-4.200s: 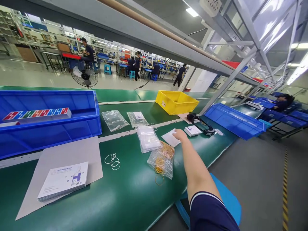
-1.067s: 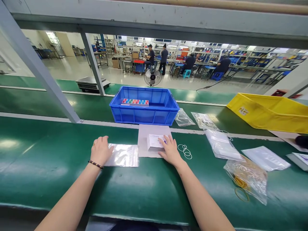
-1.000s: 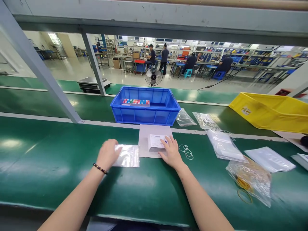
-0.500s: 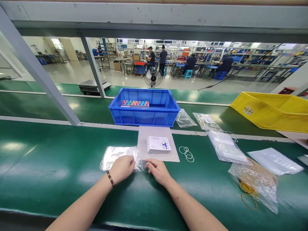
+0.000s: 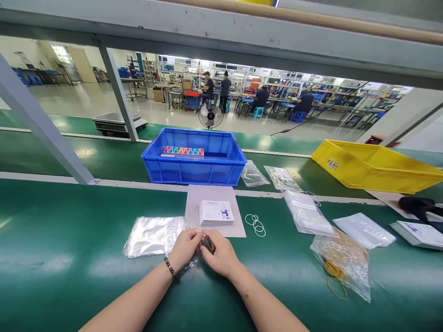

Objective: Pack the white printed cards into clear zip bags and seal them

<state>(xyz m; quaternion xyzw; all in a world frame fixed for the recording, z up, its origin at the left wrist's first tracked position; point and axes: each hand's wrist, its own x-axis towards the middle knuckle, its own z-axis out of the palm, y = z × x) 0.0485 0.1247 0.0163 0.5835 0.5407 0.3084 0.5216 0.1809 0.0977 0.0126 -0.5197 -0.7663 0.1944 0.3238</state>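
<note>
Between my hands is a clear plastic bag, mostly hidden by my fingers and lying low over the green surface. My left hand, with a beaded bracelet on its wrist, pinches the bag's edge. My right hand grips the same edge with thumb and fingers, close beside the left. To the left lies a stack of clear plastic bags. Just beyond my hands, a stack of white printed booklets rests on a grey sheet. Several white rubber bands lie right of the sheet.
A blue crate with colourful printed items stands behind the sheet. Rightward are packs of plastic bags, a bag of yellow rubber bands, a yellow bin and another booklet stack. A metal post rises at left.
Both hands have drawn together and moved off the bag stack, with one clear bag now between them. The head view has turned right, bringing the far-right booklet stack into sight.
</note>
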